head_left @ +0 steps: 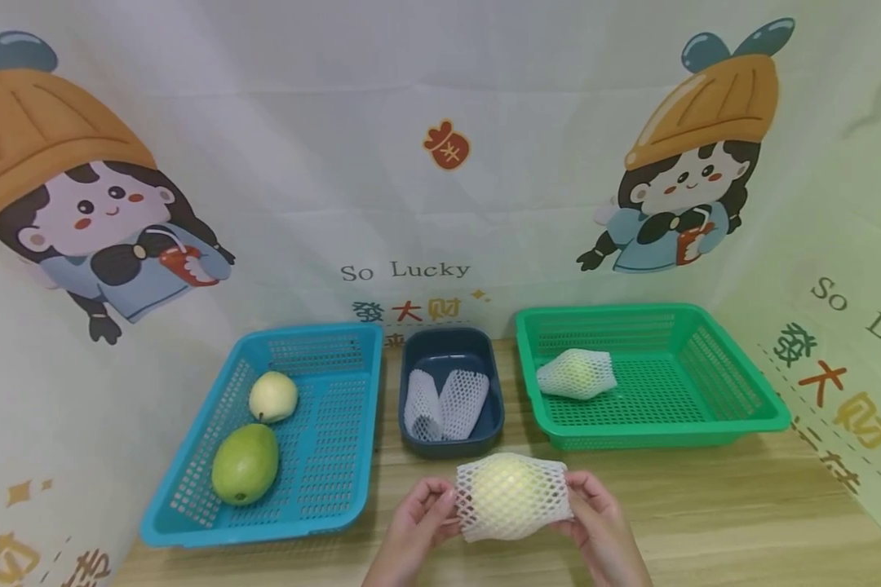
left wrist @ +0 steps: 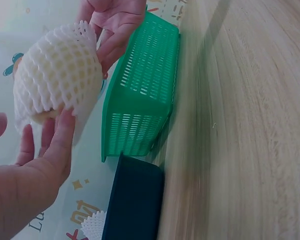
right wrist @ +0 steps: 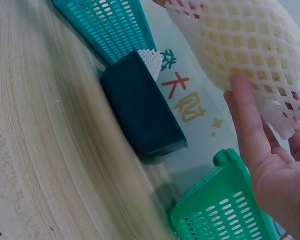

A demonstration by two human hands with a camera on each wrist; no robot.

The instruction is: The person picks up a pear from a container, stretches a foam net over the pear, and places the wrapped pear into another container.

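A pale yellow round fruit (head_left: pixel 510 496) sits inside a white foam fruit net (left wrist: pixel 55 75), held up in front of the baskets. My left hand (head_left: pixel 423 522) pinches the net's left end between thumb and fingers. At the opposite end, my right hand (head_left: pixel 600 522) grips the net, its fingertips along the mesh in the right wrist view. The mesh covers most of the fruit; a bit of it shows at the net's opening in the left wrist view. Two more foam nets (head_left: pixel 464 403) lie in the small dark blue bin (head_left: pixel 451 449) beyond my hands.
On the left, a blue basket (head_left: pixel 338 522) holds a pale yellow pear (head_left: pixel 273 397) and a larger green fruit (head_left: pixel 245 465). The green basket (head_left: pixel 668 436) on the right contains another netted fruit (head_left: pixel 578 374). A printed cloth (head_left: pixel 323 163) hangs behind the wooden table (head_left: pixel 705 505).
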